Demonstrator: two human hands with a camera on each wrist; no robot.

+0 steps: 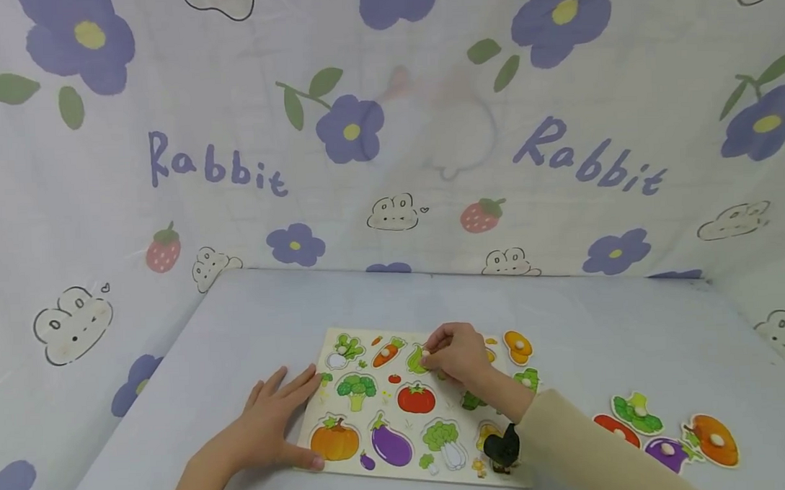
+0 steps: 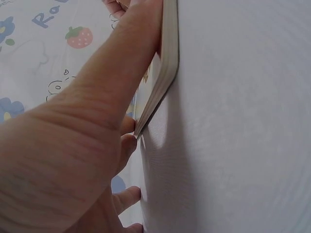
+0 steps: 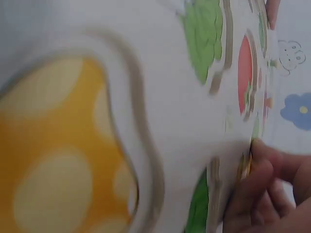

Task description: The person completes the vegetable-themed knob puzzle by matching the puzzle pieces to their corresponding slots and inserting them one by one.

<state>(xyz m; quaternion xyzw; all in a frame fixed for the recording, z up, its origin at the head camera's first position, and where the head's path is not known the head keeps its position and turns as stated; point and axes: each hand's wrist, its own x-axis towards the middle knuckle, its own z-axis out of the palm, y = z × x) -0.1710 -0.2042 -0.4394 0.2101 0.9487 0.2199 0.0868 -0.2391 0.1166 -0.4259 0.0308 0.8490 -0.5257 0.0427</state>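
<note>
A wooden vegetable puzzle board (image 1: 385,417) lies flat on the table. My left hand (image 1: 268,415) spreads its fingers at the board's left edge, thumb on the lower left corner. In the left wrist view the fingertips (image 2: 130,194) show beside the board's edge. Near the top middle of the board, my right hand (image 1: 461,354) pinches the knob of a green vegetable puzzle piece (image 1: 416,359), which overlaps its place there. To its left, a carrot piece (image 1: 388,353) and a radish piece (image 1: 344,353) sit in the board's top row. The right wrist view shows the pinching hand (image 3: 267,179) low over the board.
Several loose knobbed pieces lie right of the board, among them a pumpkin (image 1: 712,439), an eggplant (image 1: 666,452), a tomato (image 1: 616,430) and a broccoli (image 1: 637,413). An orange piece (image 1: 518,347) lies by the top right corner. A printed curtain (image 1: 427,128) hangs behind the table.
</note>
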